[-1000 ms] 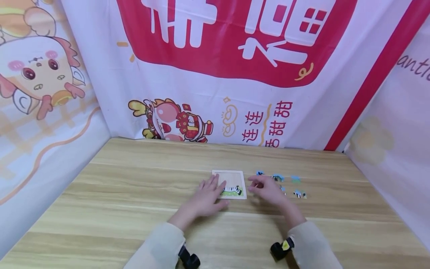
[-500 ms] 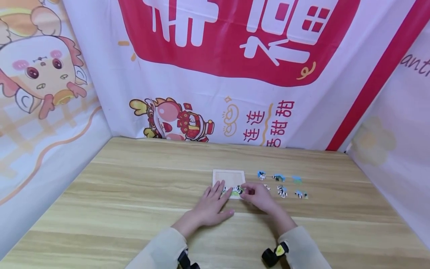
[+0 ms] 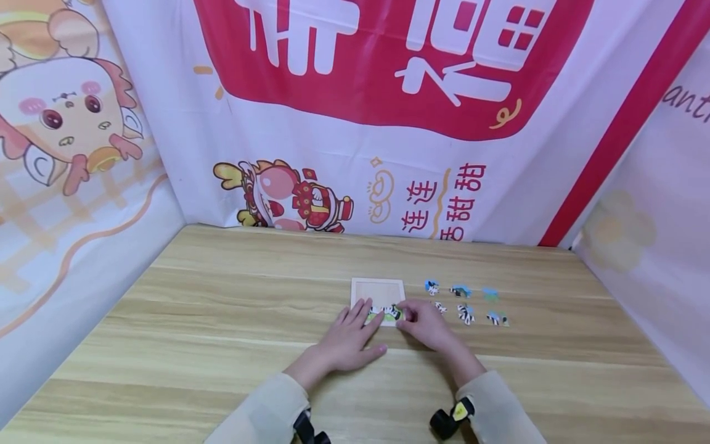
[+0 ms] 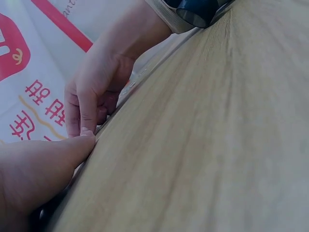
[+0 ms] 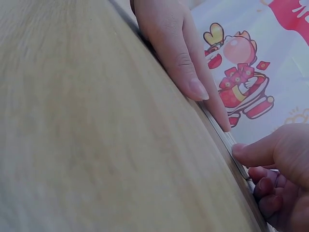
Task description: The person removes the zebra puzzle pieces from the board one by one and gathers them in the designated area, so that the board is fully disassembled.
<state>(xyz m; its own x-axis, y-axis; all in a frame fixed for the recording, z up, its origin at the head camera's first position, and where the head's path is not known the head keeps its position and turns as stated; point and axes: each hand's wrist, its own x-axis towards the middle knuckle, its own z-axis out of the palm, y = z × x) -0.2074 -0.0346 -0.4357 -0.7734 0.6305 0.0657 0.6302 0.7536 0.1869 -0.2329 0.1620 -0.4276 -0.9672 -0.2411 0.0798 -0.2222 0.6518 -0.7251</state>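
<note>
A square, pale-rimmed tray (image 3: 378,281) lies on the table with green and zebra-striped puzzle pieces (image 3: 388,312) along its near side. My left hand (image 3: 348,340) rests flat over its near left corner, fingers straight and spread. At the near right corner, my right hand (image 3: 426,322) has thumb and index finger on the piece there, the other fingers curled under. In the right wrist view, the right thumb (image 5: 256,153) presses at the tray's edge, close to the straight fingers of the left hand (image 5: 176,53). Whether the piece is pinched or only pressed is hidden.
Several loose puzzle pieces lie to the right of the tray, among them a striped one (image 3: 465,314) and a blue-green one (image 3: 490,294). The wooden table (image 3: 249,296) meets a printed cloth (image 3: 310,123) at its back edge.
My right hand has moved left from beside the loose pieces to the tray's near right corner. My left hand has shifted slightly, its fingers still on the tray.
</note>
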